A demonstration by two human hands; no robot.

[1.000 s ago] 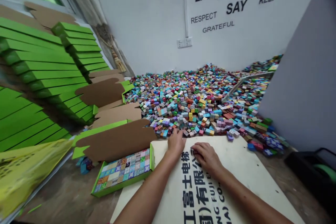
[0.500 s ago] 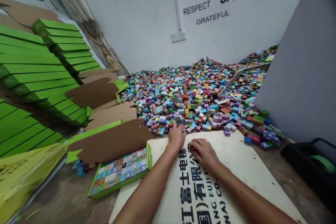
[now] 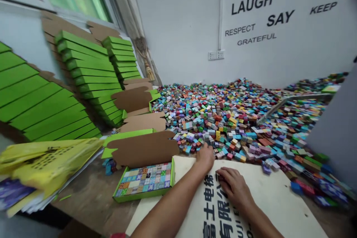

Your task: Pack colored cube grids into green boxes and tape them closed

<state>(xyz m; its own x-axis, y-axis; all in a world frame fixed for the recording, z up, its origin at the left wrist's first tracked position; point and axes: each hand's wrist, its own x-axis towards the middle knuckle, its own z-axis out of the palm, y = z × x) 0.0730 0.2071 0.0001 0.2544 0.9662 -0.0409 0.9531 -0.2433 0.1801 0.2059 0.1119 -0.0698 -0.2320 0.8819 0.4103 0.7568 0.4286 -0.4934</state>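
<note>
My left hand [image 3: 205, 157] reaches to the near edge of a large heap of small patterned blocks [image 3: 206, 119]. Its fingers point forward, slightly parted, among the closest blocks; the fingertips are partly hidden. My right hand [image 3: 235, 186] lies low over a pale wooden board [image 3: 267, 200] printed with black characters. Its fingers are loosely bent and apart from the thumb, with nothing visible in them. Left of my left forearm, an open green box [image 3: 142, 194] holds neat rows of patterned blocks [image 3: 143, 180]. Its brown cardboard lid [image 3: 145, 148] stands up behind it.
Stacks of green boxes [image 3: 89, 70] rise on the left beside the curtain [image 3: 125, 3]. Yellow plastic sheeting [image 3: 55, 160] lies nearer. A metal bar [image 3: 275, 108] crosses the heap at right, close to a grey panel [image 3: 334, 141]. The white wall [image 3: 181, 26] stands behind.
The view has turned left and up, so everything sits further right and lower. My left hand stays at the heap's near edge and my right hand over the board.
</note>
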